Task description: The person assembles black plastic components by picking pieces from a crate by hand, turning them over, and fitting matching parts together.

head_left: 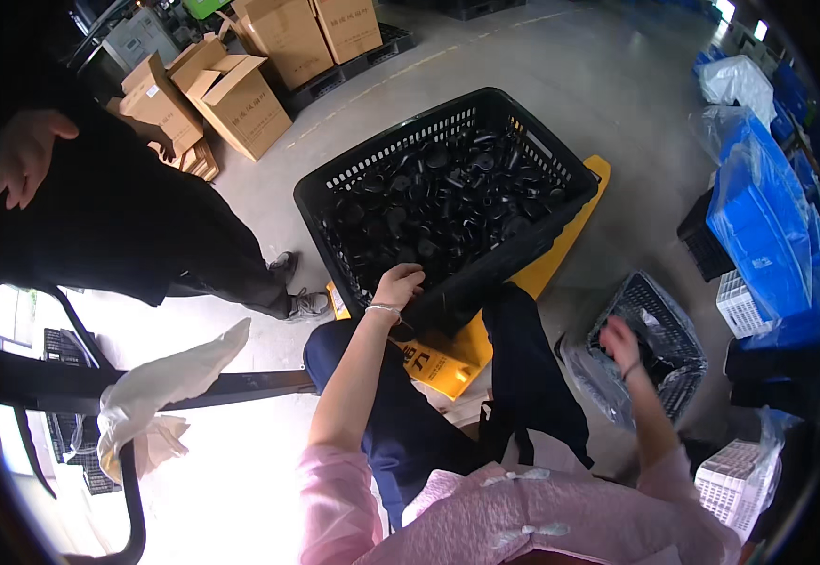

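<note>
A large black plastic crate (561,151) in front of me holds many small black plastic parts (448,193), rounded and glossy. My left hand (398,285) is at the crate's near left corner, over the rim. Its fingers are curled closed, and what they hold, if anything, blends into the dark crate. Down to my right, my right hand (620,341) reaches into a black basket (683,344) lined with a clear plastic bag (598,381). Motion smears its fingers. Dark items lie in the bag below that hand, too unclear to name.
The crate rests on a yellow pallet jack (561,250). At left stands another person in dark clothes (146,207), one hand (29,155) showing. Cardboard boxes (245,108) stand at the back left. Blue bins (758,217) and white crates (735,485) line the right.
</note>
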The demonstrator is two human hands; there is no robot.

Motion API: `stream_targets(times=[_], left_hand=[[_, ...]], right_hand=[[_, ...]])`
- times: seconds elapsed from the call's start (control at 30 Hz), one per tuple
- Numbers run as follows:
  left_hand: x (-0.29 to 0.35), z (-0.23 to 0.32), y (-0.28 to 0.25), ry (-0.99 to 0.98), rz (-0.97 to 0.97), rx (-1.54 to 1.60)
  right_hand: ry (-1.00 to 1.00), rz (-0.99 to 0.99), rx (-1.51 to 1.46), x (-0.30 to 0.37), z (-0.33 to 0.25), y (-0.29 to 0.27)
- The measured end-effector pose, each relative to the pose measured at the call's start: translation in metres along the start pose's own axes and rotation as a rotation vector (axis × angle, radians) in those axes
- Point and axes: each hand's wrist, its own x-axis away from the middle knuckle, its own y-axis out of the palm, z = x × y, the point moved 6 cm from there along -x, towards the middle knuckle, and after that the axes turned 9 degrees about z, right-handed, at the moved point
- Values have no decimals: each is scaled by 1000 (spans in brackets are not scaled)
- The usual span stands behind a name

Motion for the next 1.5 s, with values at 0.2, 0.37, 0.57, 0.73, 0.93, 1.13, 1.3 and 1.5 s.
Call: stream_targets(times=[0.2,0.37,0.57,0.73,0.93,1.13,1.3,1.5], left_hand=[[-8,49,1,48,52,23],[-34,55,8,50,57,70],[-47,59,9,288,45,237],[-41,75,12,396,157,-204],[-36,75,21,454,-3,-459],[-47,83,0,528,220,-335],[-49,79,-5,450,263,-291],[-36,82,-5,466,310,-99]], right_hand=[[-472,-134,5,-71,-257,169],[-560,-408,509,-77,-264,297],[-729,-350,1077,-146,-252,368],[-813,-229,1332,-214,-255,403],[-646,-223,1303,-237,-243,404],[427,-824,-387,-170,-245,386],[336,-1009,-746,-123,-283,366],[275,-998,-712,-96,-295,356]])
